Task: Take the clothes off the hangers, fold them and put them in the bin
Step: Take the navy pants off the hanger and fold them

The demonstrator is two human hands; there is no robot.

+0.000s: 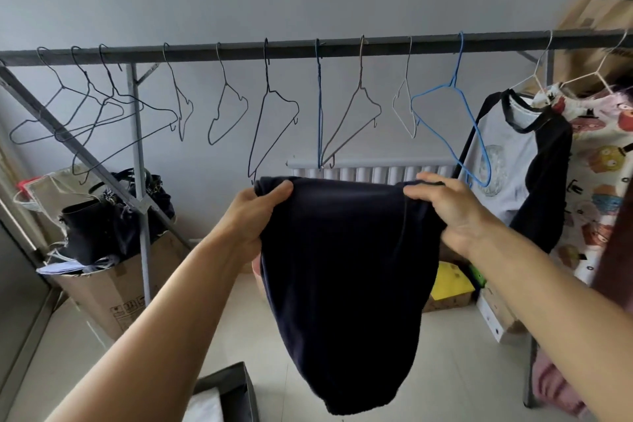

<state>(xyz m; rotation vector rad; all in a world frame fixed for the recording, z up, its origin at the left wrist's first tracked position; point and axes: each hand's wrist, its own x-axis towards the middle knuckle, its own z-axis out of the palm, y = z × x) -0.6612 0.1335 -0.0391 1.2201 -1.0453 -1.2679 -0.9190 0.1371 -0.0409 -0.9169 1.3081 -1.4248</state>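
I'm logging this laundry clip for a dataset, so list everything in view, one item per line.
rail: one, dark grey, across the top.
empty hangers: about eleven, mostly dark wire, one bright blue, along the rail.
dark garment: one, navy, held up at centre.
raglan shirt: one, white with black sleeves, hanging at right.
printed garment: one, white with cartoon pattern, hanging far right.
radiator: one, white, on the wall behind.
cardboard box: one, brown, left floor, holding dark bags.
bin: one, dark, bottom edge.
yellow box: one, floor at right.
left hand: grips the garment's left top corner.
right hand: grips its right top corner.
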